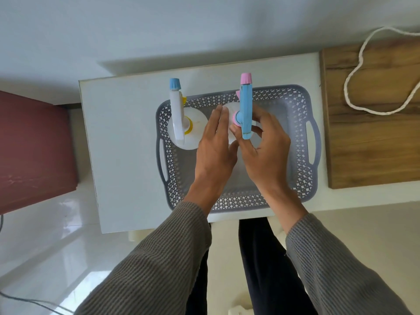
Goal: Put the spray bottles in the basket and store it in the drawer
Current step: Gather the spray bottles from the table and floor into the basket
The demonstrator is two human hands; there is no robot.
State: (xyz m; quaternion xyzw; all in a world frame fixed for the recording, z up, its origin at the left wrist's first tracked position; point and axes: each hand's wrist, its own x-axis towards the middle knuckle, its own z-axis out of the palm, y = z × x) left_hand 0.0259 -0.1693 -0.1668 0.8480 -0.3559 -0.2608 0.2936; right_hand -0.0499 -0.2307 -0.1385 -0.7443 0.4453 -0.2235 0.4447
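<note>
A grey perforated basket [302, 123] with two side handles sits on a white cabinet top [122, 137]. One spray bottle with a white head, blue nozzle and yellow collar [179, 117] stands upright in the basket's far left corner. A second spray bottle with a blue head and pink nozzle [246, 110] stands upright in the basket's middle. My left hand [214, 142] rests against its left side with fingers extended. My right hand [266, 146] curls around its body from the right. The bottle's white body is mostly hidden by both hands.
A wooden board [368, 137] with a looped white cord [354, 87] lies to the right of the cabinet top. A dark red piece of furniture [34, 146] stands at the left. Glossy white floor and a thin cable are below left.
</note>
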